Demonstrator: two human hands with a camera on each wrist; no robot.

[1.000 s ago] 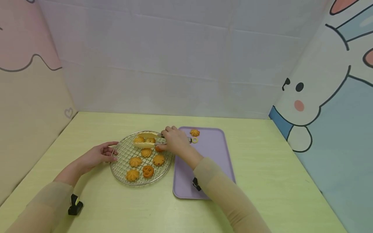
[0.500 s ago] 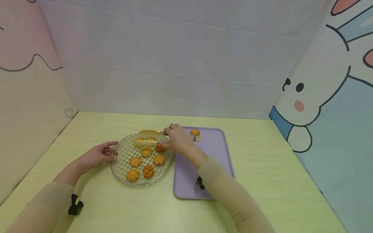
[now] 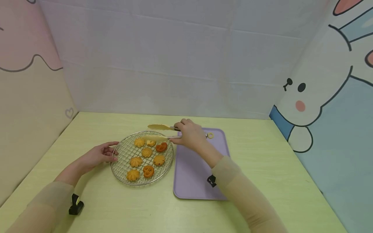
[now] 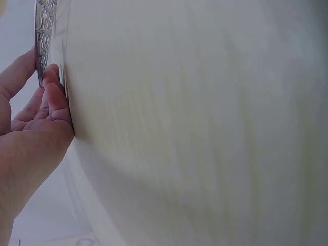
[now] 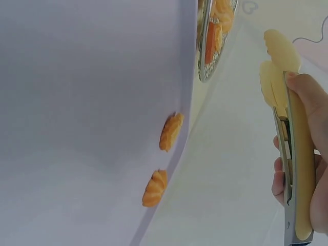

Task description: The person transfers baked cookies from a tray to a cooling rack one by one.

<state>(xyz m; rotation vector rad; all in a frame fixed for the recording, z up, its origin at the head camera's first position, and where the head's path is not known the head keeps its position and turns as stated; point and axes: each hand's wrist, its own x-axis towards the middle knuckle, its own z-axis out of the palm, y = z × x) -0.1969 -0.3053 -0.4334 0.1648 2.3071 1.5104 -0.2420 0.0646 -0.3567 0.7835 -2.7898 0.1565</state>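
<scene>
In the head view my left hand (image 3: 97,157) holds the near-left rim of a round wire rack (image 3: 122,173). The left wrist view shows its fingers at that rim (image 4: 38,31), some of them beneath it. Biscuits lie on the rack: fluted ones (image 3: 133,175), pretzel-shaped ones (image 3: 148,171) and a round dotted one (image 3: 159,160). My right hand (image 3: 190,136) grips a pair of food tongs (image 3: 157,138) with cream tips, over the rack's back right edge. The tips stand apart with nothing between them, plain in the right wrist view, where the tongs (image 5: 302,169) lie along my palm.
A lavender tray (image 3: 192,181) lies right of the rack. Two fluted biscuits, one (image 5: 171,131) nearer the rack and another (image 5: 155,188), rest near its edge, hidden behind my hand in the head view. The yellow-green table (image 3: 279,181) meets a pale back wall (image 3: 175,64).
My right hand has lifted the tongs away from the biscuits at the back of the rack and moved right, over the tray's far end. My left hand has stayed at the rim.
</scene>
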